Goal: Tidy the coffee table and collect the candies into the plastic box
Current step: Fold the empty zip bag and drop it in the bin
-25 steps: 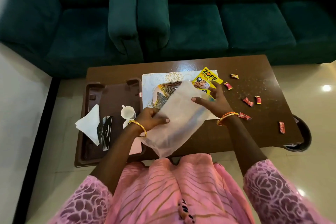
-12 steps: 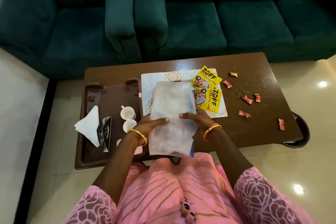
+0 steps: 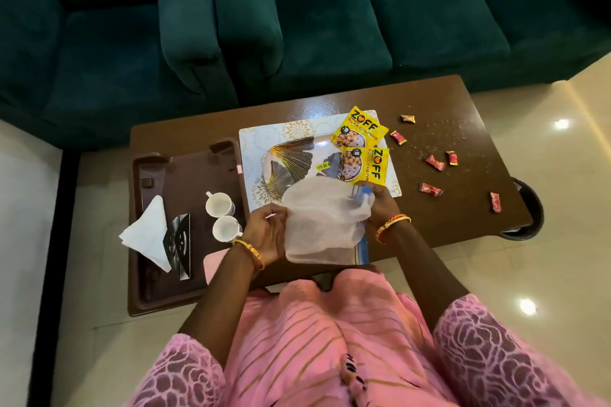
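A cloudy clear plastic bag (image 3: 322, 221) with a blue strip along its right edge lies over the near edge of the brown coffee table (image 3: 456, 208). My left hand (image 3: 266, 233) grips its left side. At its upper right corner my right hand (image 3: 380, 203) bunches the plastic. Several red-wrapped candies lie loose on the table's right half, among them one (image 3: 430, 189) near my right wrist, one (image 3: 495, 201) by the right edge and one (image 3: 407, 118) farther back. No plastic box shows.
Two yellow ZOFF snack packets (image 3: 360, 129) lie on a decorated plate (image 3: 291, 163) on a white placemat (image 3: 261, 142). A brown tray (image 3: 148, 281) at left holds two white cups (image 3: 218, 203), a napkin (image 3: 145, 235) and a black holder. Crumbs dot the right side. A dark bin (image 3: 529, 211) stands past the table's right end. Green sofas stand behind.
The bag was stretched out long between both hands; now it is gathered shorter and pulled toward me, uncovering the plate. My right hand moved from the packets to the bag's upper right corner.
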`<state>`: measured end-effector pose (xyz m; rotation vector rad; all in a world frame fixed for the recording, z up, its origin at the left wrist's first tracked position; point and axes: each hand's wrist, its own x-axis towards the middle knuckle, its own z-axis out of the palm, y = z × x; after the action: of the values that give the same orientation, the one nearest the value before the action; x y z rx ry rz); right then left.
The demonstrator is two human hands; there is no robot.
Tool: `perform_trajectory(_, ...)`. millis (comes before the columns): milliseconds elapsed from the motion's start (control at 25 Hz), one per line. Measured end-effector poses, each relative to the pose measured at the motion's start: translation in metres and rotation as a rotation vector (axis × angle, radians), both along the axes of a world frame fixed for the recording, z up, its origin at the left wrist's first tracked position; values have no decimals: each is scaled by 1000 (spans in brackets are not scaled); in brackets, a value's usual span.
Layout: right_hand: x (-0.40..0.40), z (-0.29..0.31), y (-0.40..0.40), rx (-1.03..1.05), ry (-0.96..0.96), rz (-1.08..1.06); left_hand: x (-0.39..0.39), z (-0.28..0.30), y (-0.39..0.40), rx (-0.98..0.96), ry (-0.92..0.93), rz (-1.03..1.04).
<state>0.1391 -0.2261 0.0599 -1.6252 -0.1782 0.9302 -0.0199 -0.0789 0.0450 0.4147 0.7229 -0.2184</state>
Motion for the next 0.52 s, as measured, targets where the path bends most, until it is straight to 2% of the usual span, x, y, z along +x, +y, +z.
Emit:
perform_trajectory(80,5,2,-3,60,-56,63,4,-1,0,-107,-58,-71)
perform_trajectory(160,12,1,-10,72,-84,72,13,-3,-6,-108,-32,-211)
perform_trajectory(280,24,-7,-24,12,-217,73,34,-7,-19,48,46,-305)
perform_trajectory(360,39,-13,-41,2,-214,42,55,-12,-30,169,120,-258)
perform_trajectory(400,50,-16,-53,17,-152,-2,68,-14,-36,216,146,-227)
perform_trajectory(520,84,-12,-97,146,335,-353,114,-15,-61,338,163,-222)
